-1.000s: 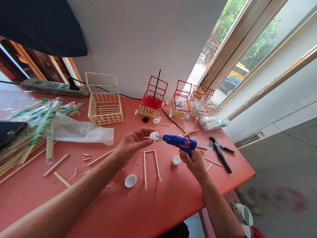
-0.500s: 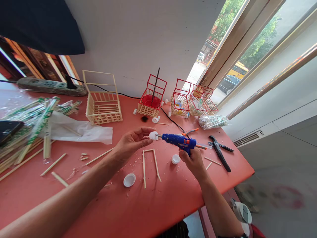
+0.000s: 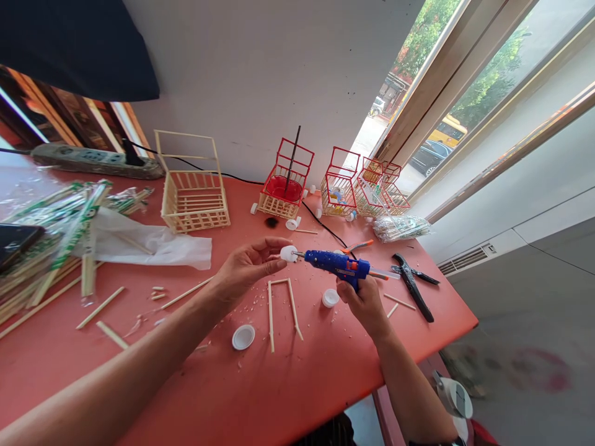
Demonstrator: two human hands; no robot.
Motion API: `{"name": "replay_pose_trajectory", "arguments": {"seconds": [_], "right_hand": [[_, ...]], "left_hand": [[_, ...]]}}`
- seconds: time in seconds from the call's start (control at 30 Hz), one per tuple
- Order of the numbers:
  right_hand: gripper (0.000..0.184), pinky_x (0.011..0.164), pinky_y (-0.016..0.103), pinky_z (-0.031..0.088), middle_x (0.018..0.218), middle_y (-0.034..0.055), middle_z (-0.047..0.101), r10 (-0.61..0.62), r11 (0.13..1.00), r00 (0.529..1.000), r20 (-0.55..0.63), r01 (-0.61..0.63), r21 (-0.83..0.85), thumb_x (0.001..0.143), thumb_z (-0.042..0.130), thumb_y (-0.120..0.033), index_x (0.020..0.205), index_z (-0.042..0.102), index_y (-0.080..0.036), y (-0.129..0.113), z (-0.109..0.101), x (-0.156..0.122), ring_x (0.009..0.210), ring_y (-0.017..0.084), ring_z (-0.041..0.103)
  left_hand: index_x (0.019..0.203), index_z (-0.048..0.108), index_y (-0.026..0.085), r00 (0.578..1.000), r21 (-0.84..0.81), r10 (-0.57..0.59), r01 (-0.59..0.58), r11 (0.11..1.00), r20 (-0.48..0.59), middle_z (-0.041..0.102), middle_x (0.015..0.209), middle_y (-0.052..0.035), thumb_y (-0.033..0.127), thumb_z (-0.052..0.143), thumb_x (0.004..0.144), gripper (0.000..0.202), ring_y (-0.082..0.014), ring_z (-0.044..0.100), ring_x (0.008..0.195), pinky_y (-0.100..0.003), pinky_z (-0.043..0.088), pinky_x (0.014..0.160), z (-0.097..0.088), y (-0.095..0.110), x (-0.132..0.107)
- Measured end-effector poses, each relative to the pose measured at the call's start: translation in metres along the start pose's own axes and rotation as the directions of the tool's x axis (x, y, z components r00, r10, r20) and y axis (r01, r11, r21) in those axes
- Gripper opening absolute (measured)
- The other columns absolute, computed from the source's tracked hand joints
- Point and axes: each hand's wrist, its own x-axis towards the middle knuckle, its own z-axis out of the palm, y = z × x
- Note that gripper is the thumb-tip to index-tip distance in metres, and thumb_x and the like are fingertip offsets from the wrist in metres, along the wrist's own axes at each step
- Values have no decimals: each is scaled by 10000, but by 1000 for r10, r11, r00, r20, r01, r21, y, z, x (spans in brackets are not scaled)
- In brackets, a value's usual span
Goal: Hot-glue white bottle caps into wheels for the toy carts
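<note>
Between the thumb and fingers of my left hand (image 3: 253, 260) is a small round white plastic cap (image 3: 287, 253), held above the table. My right hand (image 3: 365, 300) is wrapped round the handle of a blue glue gun (image 3: 332, 263). Its metal nozzle points left and meets the face of the cap, or nearly so; I cannot tell which. A clear glue stick (image 3: 385, 273) sticks out of the gun's back. Below my hands lies a three-sided frame of wooden sticks (image 3: 279, 282). One white cap (image 3: 330, 298) is right of the frame, and a white lid (image 3: 243, 337) is left of it.
A plain stick basket (image 3: 195, 204) and several red-trimmed stick carts (image 3: 283, 179) stand along the wall. Black pliers (image 3: 413, 288) lie at right on the red table (image 3: 195, 396). Wrapped chopsticks (image 3: 95, 210) are piled at left, near a power strip (image 3: 93, 161).
</note>
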Motion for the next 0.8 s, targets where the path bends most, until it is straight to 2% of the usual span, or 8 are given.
{"name": "replay_pose_trajectory", "arguments": {"seconds": [0.33,0.57,0.8], "right_hand": [[468,545,296,356,549,-11,494,0,1000,1000,-6,0,-3,996,556,-559,668,521,-228,-1,0,0,546,165,459],[513,536,296,362,561,6,506,3,1000,1000,1,-3,28,993,553,-595,631,482,-239,2,0,-1,563,175,483],[506,544,295,351,549,-4,496,-9,1000,1000,-1,9,9,995,561,-596,650,518,-229,-1,-1,0,561,171,469]], "left_hand": [[1085,802,234,1000,-9,-5,5,1000,-14,825,1121,-63,363,945,742,394,-226,740,1050,-367,539,1019,1,1,-1],[1091,802,236,1000,-11,4,-3,1000,10,824,1131,-66,363,940,750,389,-236,740,1071,-379,539,1027,0,0,0],[1091,799,231,1000,-12,4,-4,1000,6,823,1123,-64,373,943,750,396,-230,737,1055,-382,542,1029,0,0,-1]]}}
